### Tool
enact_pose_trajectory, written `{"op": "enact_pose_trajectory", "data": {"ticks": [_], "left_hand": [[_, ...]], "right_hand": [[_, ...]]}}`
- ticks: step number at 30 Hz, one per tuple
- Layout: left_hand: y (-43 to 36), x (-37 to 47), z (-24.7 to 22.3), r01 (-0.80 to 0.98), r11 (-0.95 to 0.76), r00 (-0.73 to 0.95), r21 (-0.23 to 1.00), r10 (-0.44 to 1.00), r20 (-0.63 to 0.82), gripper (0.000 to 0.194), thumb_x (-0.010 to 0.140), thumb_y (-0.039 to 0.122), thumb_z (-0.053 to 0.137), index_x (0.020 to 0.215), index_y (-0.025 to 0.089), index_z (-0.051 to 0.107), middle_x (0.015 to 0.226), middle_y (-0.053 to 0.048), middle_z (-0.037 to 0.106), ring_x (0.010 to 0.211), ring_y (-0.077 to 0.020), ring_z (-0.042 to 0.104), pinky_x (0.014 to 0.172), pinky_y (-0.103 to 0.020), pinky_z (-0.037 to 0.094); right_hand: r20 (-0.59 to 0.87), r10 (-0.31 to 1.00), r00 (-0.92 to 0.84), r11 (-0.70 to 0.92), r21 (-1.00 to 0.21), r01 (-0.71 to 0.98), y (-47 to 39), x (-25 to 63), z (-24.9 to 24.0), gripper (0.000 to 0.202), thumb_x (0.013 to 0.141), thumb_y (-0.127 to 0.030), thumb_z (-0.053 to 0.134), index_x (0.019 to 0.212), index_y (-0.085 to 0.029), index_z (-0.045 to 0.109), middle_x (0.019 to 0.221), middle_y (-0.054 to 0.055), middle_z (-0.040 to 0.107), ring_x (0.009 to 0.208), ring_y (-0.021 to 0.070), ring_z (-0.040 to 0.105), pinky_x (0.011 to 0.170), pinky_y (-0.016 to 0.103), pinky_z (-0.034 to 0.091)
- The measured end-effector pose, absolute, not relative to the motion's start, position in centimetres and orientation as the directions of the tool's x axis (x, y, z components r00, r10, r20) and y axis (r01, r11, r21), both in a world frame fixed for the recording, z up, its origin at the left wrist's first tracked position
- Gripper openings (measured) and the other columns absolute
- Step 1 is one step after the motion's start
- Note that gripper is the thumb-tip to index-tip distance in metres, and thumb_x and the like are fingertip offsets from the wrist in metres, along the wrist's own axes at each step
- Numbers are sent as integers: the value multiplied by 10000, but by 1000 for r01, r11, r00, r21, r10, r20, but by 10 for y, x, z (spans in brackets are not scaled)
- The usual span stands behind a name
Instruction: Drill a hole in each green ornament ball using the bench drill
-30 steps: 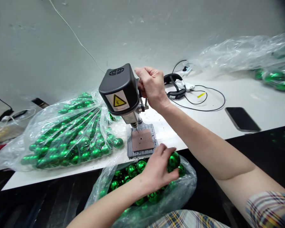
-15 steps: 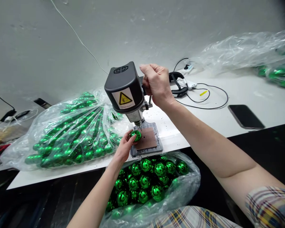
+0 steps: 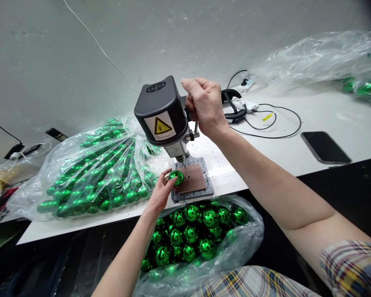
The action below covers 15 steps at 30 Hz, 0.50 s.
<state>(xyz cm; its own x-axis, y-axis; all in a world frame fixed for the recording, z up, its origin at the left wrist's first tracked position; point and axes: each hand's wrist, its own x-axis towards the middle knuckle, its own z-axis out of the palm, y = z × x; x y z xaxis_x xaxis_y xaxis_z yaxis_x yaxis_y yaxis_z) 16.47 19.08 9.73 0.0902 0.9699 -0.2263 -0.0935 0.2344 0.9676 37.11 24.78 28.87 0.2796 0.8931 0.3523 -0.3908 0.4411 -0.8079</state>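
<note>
My left hand (image 3: 162,189) is closed around a shiny green ball ornament (image 3: 176,177), held at the left edge of a brown board (image 3: 192,180). The board, with a small hole in it, lies on the base of a small bench drill press (image 3: 160,111). The drill bit (image 3: 184,165) points down just right of the ball and looks apart from it. Up beside the black motor housing, my right hand (image 3: 206,105) is wrapped around the drill press's feed handle, which is mostly hidden by the fingers.
An open plastic bag of green balls (image 3: 190,235) sits below the table edge. A large clear bag of green balls (image 3: 95,181) lies on the left. A phone (image 3: 325,147), a black headset (image 3: 233,107), cables and another plastic bag (image 3: 315,57) are on the right.
The ball in my left hand has shifted slightly left, away from the drill bit. My right hand stays on the feed handle. The whole view has turned a little.
</note>
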Motion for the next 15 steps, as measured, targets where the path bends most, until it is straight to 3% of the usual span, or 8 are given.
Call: {"op": "enact_pose_trajectory", "data": {"ticks": [3,8,15], "left_hand": [[191,169,90,49,116,90,992,989,-120,588,701,391,839,1178,152,593,1074,-89,711,937,-175,655,728,-247,513],[201,179,76,123,29,161,992,986,-49,604,703,405,829,1204,148,609,1109,-102,714,975,-197,662,869,-322,526],[208,193,63,418,-160,150,894,983,106,577,713,376,805,1219,164,626,990,-76,693,852,-200,646,770,-332,535]], "right_hand": [[355,891,283,446,-804,-393,247,371,289,523,931,-167,594,482,-192,327,415,-61,323,413,47,297,417,228,207],[352,893,279,441,-806,-395,246,372,289,528,891,-209,661,482,-197,327,434,-63,326,417,51,301,414,229,209],[387,882,269,467,-798,-382,247,372,287,500,920,-206,617,507,-196,335,421,-65,334,432,52,279,416,227,222]]}}
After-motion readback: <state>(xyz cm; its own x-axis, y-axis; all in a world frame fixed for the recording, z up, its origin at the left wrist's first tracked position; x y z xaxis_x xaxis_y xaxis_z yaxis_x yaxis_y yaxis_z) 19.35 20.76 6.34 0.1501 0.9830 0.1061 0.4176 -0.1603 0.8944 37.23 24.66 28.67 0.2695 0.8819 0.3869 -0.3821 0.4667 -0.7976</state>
